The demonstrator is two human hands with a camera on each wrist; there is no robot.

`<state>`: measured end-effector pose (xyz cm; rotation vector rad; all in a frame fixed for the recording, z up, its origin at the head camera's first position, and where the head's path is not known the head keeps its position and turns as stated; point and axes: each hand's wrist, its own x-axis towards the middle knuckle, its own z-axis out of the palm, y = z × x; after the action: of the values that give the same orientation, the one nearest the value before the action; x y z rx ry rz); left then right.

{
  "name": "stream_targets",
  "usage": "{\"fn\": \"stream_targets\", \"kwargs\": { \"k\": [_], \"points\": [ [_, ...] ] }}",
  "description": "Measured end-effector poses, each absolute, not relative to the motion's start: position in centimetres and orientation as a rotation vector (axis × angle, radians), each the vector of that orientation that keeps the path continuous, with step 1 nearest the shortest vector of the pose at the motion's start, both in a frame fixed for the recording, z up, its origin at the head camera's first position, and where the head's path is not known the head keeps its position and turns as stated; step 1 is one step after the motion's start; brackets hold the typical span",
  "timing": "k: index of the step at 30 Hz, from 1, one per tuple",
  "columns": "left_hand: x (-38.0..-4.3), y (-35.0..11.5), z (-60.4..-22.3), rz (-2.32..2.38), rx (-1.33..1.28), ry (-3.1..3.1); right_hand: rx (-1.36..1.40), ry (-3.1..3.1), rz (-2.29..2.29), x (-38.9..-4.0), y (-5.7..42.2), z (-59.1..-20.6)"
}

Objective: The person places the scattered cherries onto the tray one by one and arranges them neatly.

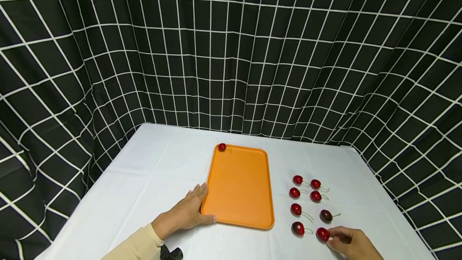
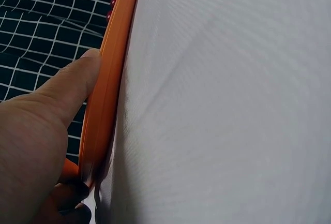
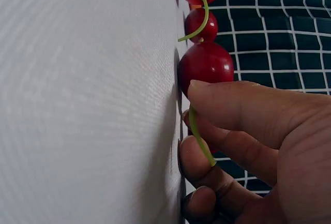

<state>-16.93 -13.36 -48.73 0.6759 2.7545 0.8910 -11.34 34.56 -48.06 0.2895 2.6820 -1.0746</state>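
An orange tray (image 1: 238, 185) lies on the white table, with one red cherry (image 1: 221, 147) in its far left corner. My left hand (image 1: 187, 210) rests against the tray's near left corner, fingers extended along the left side and thumb at the front edge. At the near right, my right hand (image 1: 349, 242) pinches a red cherry (image 1: 322, 234) at its stem end. In the right wrist view the thumb overlaps this cherry (image 3: 207, 63), and its green stem (image 3: 199, 136) hangs between thumb and fingers.
Several more cherries (image 1: 296, 209) with stems stand in two rough columns right of the tray; two are darker, one being the dark cherry (image 1: 326, 216). A black object (image 1: 171, 253) shows below the left wrist. Dark gridded curtains (image 1: 231, 51) surround the table.
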Motion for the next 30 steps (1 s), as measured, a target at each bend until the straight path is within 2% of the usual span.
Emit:
{"fn": "stream_targets", "kwargs": {
  "k": [20,30],
  "points": [
    [-16.7,-13.6,-48.7,0.892,0.701,2.758,0.210,2.785,-0.972,-10.9,34.1,-48.2],
    [-16.8,-13.5,-48.7,0.887,0.689,2.755,0.202,2.892,-1.095,-11.1,34.3,-44.1]
  ]
}}
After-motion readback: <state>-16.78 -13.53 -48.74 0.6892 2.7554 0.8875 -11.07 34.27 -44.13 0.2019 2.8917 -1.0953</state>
